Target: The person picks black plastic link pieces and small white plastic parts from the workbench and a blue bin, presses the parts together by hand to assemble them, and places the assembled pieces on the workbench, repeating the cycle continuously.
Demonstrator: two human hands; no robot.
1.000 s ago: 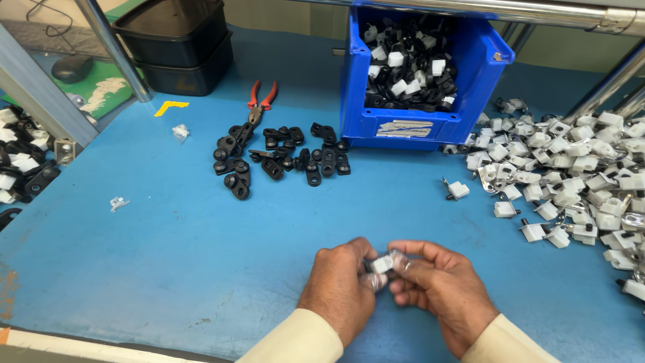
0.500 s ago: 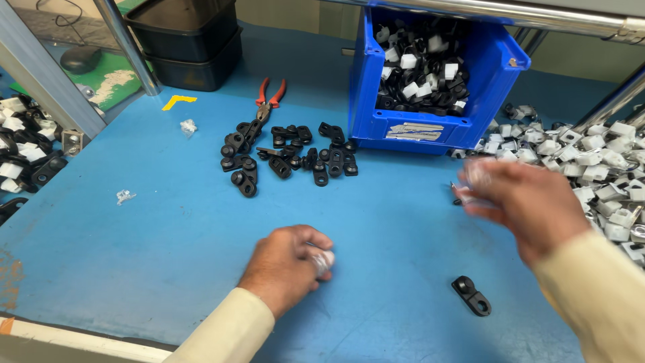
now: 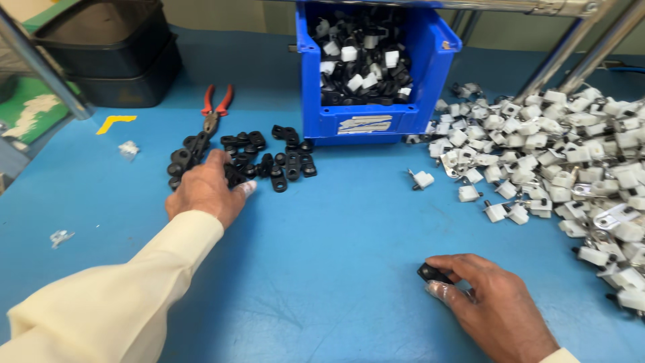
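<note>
My left hand (image 3: 207,189) lies on a cluster of small black plastic parts (image 3: 269,158) at the middle left of the blue table, its fingers curled over one or two of them. My right hand (image 3: 489,300) rests near the front right, fingertips closed on a single black plastic part (image 3: 430,273) lying on the table. A heap of white plastic pieces with metal clips (image 3: 557,154) spreads along the right side, just beyond my right hand.
A blue bin (image 3: 376,121) filled with black and white parts stands at the back centre. Red-handled pliers (image 3: 215,111) lie behind the black cluster. Black trays (image 3: 107,60) sit at the back left. Metal frame poles (image 3: 571,47) slant at the back right.
My left hand moved from the table's front forward to the black parts. My right hand came back from the white heap to the lone black part in front.
</note>
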